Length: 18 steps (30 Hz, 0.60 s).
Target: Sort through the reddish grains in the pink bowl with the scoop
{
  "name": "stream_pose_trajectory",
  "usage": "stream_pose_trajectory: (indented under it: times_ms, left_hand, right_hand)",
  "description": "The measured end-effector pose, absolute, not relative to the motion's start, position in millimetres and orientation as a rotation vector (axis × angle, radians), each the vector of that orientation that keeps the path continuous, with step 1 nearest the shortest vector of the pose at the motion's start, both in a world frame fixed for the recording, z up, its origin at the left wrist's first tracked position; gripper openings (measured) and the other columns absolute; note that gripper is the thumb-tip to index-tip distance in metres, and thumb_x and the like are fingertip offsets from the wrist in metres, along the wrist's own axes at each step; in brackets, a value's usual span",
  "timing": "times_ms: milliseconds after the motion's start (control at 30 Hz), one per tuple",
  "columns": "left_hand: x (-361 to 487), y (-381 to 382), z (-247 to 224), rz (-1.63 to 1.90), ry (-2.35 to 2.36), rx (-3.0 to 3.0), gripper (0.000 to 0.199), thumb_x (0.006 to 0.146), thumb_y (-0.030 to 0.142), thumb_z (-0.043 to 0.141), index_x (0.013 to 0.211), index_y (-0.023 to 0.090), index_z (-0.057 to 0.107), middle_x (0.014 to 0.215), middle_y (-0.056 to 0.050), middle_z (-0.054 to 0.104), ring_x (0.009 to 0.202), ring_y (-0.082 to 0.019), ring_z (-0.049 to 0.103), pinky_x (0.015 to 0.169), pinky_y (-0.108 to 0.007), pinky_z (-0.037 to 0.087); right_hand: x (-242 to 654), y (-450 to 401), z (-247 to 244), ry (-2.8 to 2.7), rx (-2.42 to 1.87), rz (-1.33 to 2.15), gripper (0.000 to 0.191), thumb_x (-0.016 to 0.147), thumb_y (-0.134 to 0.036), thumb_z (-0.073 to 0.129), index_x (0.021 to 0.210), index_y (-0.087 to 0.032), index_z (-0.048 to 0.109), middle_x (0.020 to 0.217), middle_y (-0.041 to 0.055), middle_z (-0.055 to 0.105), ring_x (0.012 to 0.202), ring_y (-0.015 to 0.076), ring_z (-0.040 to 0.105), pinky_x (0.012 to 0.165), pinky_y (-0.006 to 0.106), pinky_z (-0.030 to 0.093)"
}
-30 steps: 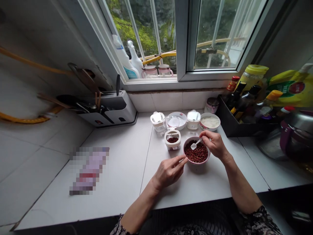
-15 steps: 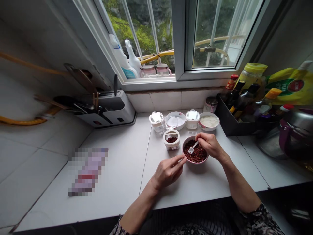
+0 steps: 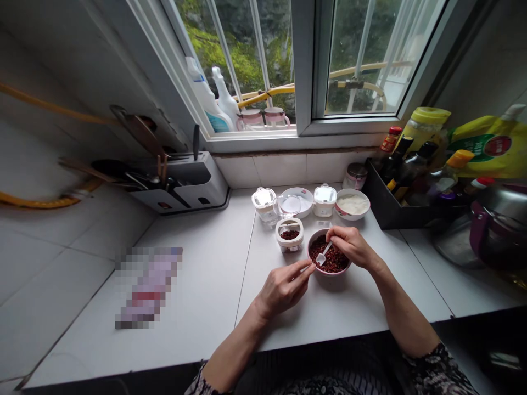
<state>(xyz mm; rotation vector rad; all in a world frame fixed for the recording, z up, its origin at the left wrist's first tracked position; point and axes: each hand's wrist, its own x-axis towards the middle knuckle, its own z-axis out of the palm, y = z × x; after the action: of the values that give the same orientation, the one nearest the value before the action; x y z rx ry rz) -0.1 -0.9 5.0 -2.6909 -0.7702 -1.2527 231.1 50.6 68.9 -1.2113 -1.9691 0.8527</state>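
A round bowl with a pink rim point(image 3: 328, 272) stands on the white counter point(image 3: 362, 307), filled with dark red grains point(image 3: 336, 261) that look like dried peppercorns. My right hand point(image 3: 352, 247) is shut on a small white plastic spoon point(image 3: 324, 254), its tip resting in the grains. Close to the bowl's left rim, my left hand point(image 3: 284, 288) pinches a thin pale sliver point(image 3: 305, 269), too small to identify. Just beyond it stands a small open cream-coloured jar point(image 3: 289, 240) holding the same dark grains.
Behind the bowl stand two lidded containers point(image 3: 324, 200), a white dish point(image 3: 297, 202) and a bowl of white paste point(image 3: 352, 204). A dark tray of bottles point(image 3: 395, 203) sits on the right, a knife block point(image 3: 185, 184) on the left, and a blurred packet point(image 3: 148, 288) lies on the counter.
The spoon has moved down and left, deeper into the grains, and my right hand has shifted with it. My left hand has stayed close to the rim.
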Motion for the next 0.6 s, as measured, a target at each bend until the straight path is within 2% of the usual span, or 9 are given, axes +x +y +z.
stream_pose_trajectory:
  times_ms: [600]
  left_hand:
    - [-0.4, -0.7, 2.9, -1.252, -0.785, -2.703, 0.036, 0.095, 0.009, 0.048, 0.129, 0.015, 0.056, 0.111, -0.013, 0.071, 0.096, -0.018, 0.072, 0.075, -0.026, 0.063]
  right_hand:
    - [231.6, 50.0, 67.9, -1.926, -1.226, 0.833, 0.017, 0.081, -0.02, 0.044, 0.073, -0.02, 0.06, 0.061, -0.002, 0.056, 0.059, 0.0132, 0.049, 0.06, 0.025, 0.036]
